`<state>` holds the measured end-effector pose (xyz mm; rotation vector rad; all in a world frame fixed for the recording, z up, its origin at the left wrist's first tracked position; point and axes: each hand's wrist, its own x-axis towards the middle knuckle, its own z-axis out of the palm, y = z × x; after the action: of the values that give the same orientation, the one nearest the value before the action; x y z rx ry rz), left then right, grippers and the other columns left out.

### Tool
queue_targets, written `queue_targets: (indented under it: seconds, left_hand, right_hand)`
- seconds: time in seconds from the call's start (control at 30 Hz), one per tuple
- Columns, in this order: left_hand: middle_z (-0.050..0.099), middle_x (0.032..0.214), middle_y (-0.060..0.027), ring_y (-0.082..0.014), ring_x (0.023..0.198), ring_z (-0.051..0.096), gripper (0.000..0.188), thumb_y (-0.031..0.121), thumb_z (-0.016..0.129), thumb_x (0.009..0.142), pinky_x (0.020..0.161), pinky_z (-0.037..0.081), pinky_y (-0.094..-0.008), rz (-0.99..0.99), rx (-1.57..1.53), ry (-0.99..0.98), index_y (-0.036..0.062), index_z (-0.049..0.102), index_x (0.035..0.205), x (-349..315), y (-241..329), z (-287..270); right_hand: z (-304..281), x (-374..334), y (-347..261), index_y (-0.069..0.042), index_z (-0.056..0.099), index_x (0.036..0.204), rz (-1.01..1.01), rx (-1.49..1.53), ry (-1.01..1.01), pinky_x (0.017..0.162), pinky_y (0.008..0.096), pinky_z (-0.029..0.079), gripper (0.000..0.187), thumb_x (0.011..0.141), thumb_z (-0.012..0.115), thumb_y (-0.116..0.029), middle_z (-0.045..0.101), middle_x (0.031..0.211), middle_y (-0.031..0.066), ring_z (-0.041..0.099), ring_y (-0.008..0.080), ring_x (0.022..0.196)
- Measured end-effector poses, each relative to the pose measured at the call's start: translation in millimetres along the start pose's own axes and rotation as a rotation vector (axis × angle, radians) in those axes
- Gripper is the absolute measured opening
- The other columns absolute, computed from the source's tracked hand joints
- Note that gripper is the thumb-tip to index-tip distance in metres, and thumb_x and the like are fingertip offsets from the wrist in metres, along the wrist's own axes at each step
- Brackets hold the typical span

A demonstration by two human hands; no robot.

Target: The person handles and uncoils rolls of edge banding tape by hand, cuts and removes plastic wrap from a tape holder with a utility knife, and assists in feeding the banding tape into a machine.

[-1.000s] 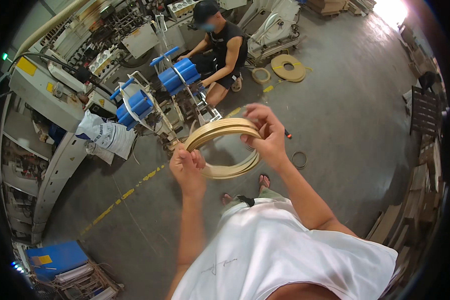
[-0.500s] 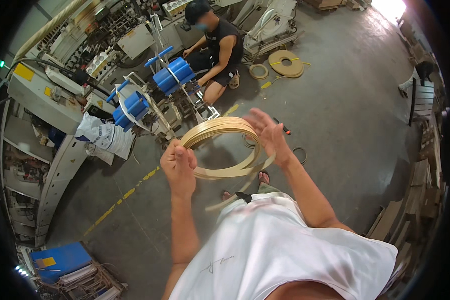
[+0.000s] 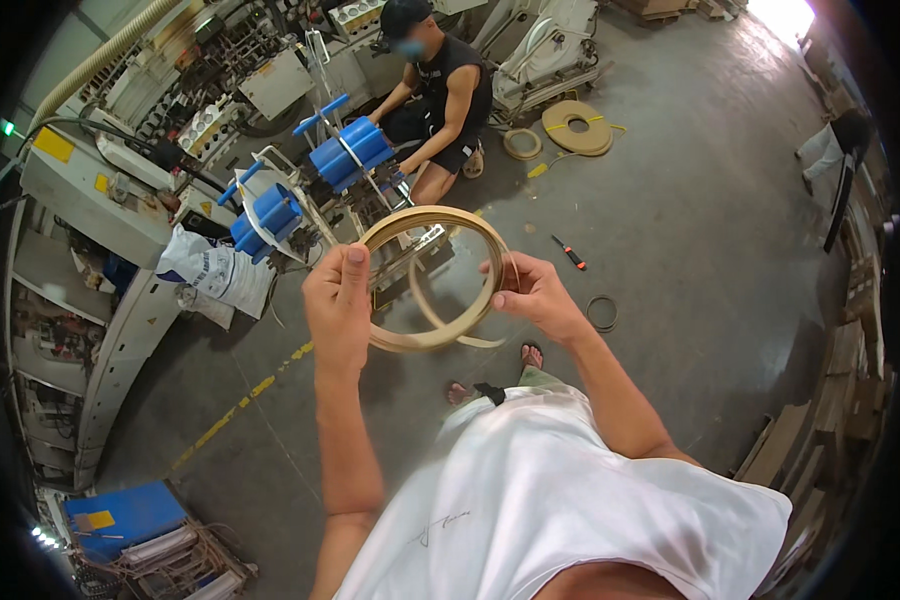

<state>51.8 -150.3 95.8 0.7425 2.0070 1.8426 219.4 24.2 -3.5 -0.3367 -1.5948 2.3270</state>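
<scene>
Between my two hands is a coil of tan edge banding (image 3: pixel 432 214), raised in front of my body with its round opening facing me. My left hand (image 3: pixel 338 305) is closed round its left side, thumb on top. On the opposite side my right hand (image 3: pixel 532 298) pinches the coil's rim between thumb and fingers. A loose tail of the banding (image 3: pixel 423 292) shows through the opening and sticks out below the coil.
A co-worker (image 3: pixel 452 100) crouches by a machine with blue rollers (image 3: pixel 350 155). Banding coils (image 3: pixel 592 132), an orange-and-black cutter (image 3: pixel 572 256) and a thin ring (image 3: pixel 602 314) lie on the floor. A white sack (image 3: pixel 232 278) stands left; boards (image 3: pixel 845 365) are stacked right.
My right hand, open and blurred beside the coil before, has closed on its right rim. The coil has tipped up to face me, and its loose tail has swung round.
</scene>
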Motion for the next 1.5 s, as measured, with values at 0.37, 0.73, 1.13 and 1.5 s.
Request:
queue_targets:
  seconds: [0.37, 0.73, 1.13, 1.5]
  left_hand:
    - [0.035, 0.06, 0.0073, -0.0018, 0.047, 0.031, 0.045, 0.049, 0.052, 0.096, 0.041, 0.023, -0.0205, -0.07, -0.021, -0.08, 0.0104, 0.049, 0.073, 1, -7, 0]
    - [0.036, 0.059, 0.0066, -0.0021, 0.047, 0.031, 0.046, 0.048, 0.051, 0.097, 0.041, 0.023, -0.021, -0.098, -0.072, -0.094, 0.01, 0.048, 0.071, -3, -2, 8]
    - [0.035, 0.058, 0.004, -0.0045, 0.048, 0.032, 0.047, 0.047, 0.051, 0.097, 0.043, 0.026, -0.0213, -0.018, -0.131, 0.009, 0.0099, 0.043, 0.071, -21, -40, 3]
    - [0.06, 0.084, -0.0084, -0.0186, 0.071, 0.058, 0.073, 0.049, 0.074, 0.078, 0.057, 0.044, -0.0298, 0.356, 0.543, -0.287, -0.0015, 0.048, 0.124, -56, -59, 25]
  right_hand:
    - [32, -1, -11, -0.006, 0.05, 0.127, -0.035, -0.136, 0.13, 0.074, 0.0256, 0.048, 0.043, 0.086, 0.065, -0.011, 0.062, 0.105, 0.0055, 0.057, 0.0089, 0.089]
    - [34, 2, 1, -0.002, 0.057, 0.102, -0.328, -0.497, 0.501, 0.064, 0.0235, 0.048, 0.035, 0.074, 0.078, -0.003, 0.066, 0.081, 0.0046, 0.058, 0.0082, 0.068]
    - [42, 11, -10, -0.003, 0.056, 0.098, 0.012, 0.176, 0.306, 0.059, 0.027, 0.049, 0.013, 0.09, 0.063, -0.009, 0.059, 0.078, 0.0041, 0.058, 0.0114, 0.066]
    - [52, 0, -19, -0.008, 0.033, 0.131, -0.103, -1.019, -0.226, 0.058, 0.0421, 0.046, 0.066, 0.073, 0.065, -0.003, 0.061, 0.069, 0.0158, 0.061, 0.0362, 0.065]
